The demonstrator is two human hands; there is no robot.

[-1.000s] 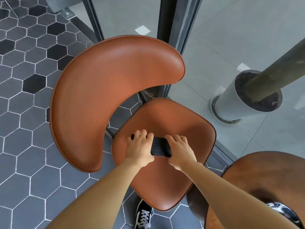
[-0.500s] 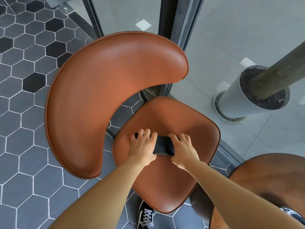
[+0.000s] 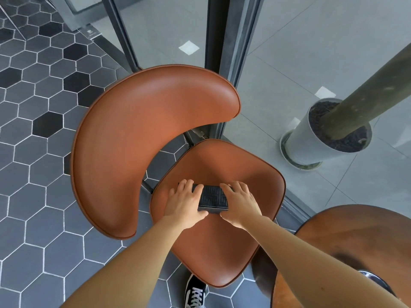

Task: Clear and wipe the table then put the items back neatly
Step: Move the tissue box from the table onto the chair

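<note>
Resting flat on the chair seat (image 3: pixel 222 245), a black box (image 3: pixel 213 196) clasped at its ends by left hand (image 3: pixel 183 206) and right hand (image 3: pixel 241 204). Fingers curled over its far edge, thumbs near. Table (image 3: pixel 347 241) at right.

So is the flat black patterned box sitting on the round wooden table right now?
No, the flat black patterned box rests on the brown leather chair seat, between the left hand and right hand.
</note>
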